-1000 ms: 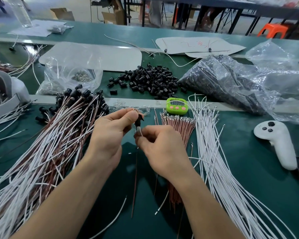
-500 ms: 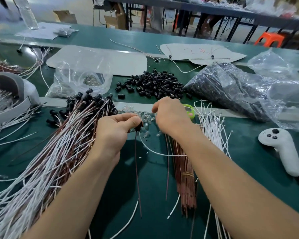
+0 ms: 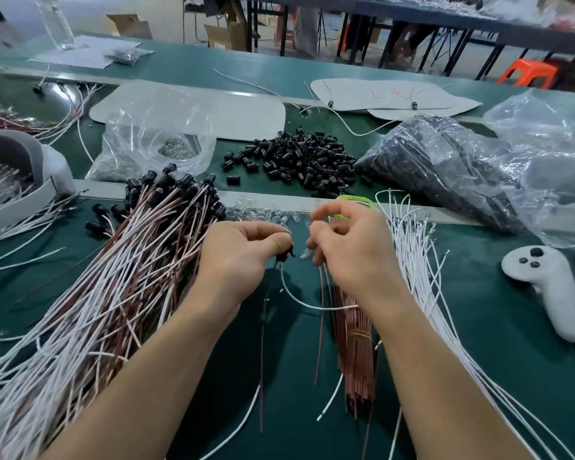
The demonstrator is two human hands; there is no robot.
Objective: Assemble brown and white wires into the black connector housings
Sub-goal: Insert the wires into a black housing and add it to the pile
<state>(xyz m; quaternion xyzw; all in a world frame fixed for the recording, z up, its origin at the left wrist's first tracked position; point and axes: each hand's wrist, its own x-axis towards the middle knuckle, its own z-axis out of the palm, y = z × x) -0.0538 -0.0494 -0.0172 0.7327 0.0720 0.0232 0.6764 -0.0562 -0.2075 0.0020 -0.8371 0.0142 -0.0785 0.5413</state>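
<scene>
Left hand (image 3: 236, 257) pinches one black housing (image 3: 284, 256) trailing two wires (image 3: 262, 343); right hand (image 3: 352, 250) pinches one clear bulb (image 3: 304, 254).

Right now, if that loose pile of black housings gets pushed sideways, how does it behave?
Probably scatters: the black housings lie in a loose heap, with strays apart at its edge. They look small and barrel-shaped, so they would likely roll on the smooth table. Likely light for their size.

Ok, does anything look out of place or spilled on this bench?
A white handheld controller lies on the green mat at the right, unrelated to the wiring parts. Small clear pieces lie scattered loose along the grey rail. Nothing looks damaged.
</scene>
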